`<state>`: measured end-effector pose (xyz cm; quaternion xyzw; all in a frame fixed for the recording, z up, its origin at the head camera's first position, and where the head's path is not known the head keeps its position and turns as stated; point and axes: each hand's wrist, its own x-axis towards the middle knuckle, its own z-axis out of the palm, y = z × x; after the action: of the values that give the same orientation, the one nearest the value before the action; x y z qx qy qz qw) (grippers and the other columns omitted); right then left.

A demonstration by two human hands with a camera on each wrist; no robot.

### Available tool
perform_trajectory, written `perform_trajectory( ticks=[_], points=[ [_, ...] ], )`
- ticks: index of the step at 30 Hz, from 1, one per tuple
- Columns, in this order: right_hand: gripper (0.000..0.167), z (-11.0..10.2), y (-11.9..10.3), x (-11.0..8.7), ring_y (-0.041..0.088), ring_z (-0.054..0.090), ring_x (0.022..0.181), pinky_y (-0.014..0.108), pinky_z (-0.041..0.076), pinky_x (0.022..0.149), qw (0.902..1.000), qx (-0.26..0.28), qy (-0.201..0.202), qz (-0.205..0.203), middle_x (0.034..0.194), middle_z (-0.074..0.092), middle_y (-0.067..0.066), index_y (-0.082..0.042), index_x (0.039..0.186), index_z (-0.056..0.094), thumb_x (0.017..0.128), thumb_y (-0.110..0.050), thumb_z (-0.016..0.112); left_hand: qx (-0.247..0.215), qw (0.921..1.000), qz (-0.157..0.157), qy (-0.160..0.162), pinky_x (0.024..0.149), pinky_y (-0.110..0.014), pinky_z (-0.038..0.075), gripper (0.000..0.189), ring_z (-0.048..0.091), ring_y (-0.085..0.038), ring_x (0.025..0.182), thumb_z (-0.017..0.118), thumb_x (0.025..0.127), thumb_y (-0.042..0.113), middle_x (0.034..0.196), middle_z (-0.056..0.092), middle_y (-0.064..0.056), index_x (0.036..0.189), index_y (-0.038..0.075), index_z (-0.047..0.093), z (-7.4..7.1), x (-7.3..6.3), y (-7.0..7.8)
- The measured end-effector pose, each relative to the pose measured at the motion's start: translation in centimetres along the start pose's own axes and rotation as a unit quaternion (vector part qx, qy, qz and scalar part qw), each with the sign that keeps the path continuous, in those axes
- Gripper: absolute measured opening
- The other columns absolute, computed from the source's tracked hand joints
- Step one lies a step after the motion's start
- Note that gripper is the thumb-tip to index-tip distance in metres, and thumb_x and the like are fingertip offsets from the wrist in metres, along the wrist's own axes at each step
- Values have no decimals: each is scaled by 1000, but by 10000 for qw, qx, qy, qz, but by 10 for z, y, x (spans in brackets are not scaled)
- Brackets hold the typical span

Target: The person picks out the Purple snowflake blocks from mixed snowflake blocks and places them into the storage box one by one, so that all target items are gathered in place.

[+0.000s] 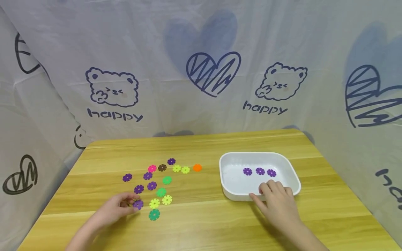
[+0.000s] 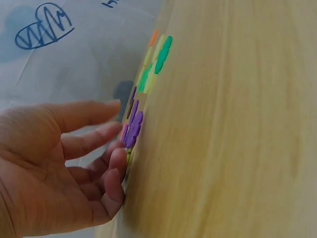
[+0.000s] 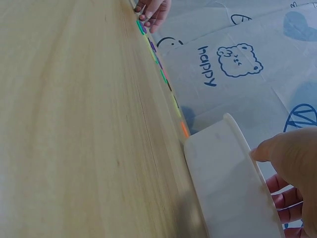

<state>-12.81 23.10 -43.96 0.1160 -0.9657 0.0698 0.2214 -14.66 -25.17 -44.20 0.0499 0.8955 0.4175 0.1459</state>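
Observation:
A purple snowflake disc [image 1: 138, 204] lies on the table at the lower left of a loose group. Beside it is my left hand [image 1: 117, 208], thumb and fingers apart around its near edge. In the left wrist view, that hand [image 2: 74, 168] has loosely bent fingers with a gap between thumb and forefinger. My right hand [image 1: 277, 204] holds the near rim of a white plastic tray [image 1: 230, 195], with fingers over the inner side. The right wrist view shows the thumb [image 3: 261, 151] at the tray's rim. Three purple discs [image 1: 260, 171] lie in a row inside the tray.
More discs are spread over the left half of the table [image 1: 201, 226]: purple, green [image 1: 154, 214], yellow [image 1: 167, 199], pink [image 1: 152, 168], brown [image 1: 162, 167] and orange [image 1: 197, 167]. A white printed cloth [image 1: 163, 94] hangs behind and at both sides.

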Motion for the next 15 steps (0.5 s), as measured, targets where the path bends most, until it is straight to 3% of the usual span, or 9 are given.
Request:
perform_trajectory(
  ticks=[9,12,15],
  points=[
    [31,-1,0,0,16,42,75,34,34,70,10000,4,-80,37,79,47,-4,-15,84,58,85,-45,69,869,9948,-184,498,80,-35,50,35,56,-19,90,79,72,7,97,63,-7,105,5,66,8,10,4],
    [31,-1,0,0,16,42,75,34,34,70,10000,15,-72,37,79,47,-4,-15,84,58,85,-45,69,852,9945,-266,545,77,-32,47,33,54,-18,86,79,71,6,94,61,-6,101,5,63,9,11,5],
    [31,-1,-1,0,16,42,76,34,34,70,9999,13,-108,49,80,47,-4,-16,85,58,86,-44,69,490,9977,-205,412,71,-26,45,31,52,-18,81,77,74,3,89,58,-6,99,2,59,7,10,3]
  ],
)
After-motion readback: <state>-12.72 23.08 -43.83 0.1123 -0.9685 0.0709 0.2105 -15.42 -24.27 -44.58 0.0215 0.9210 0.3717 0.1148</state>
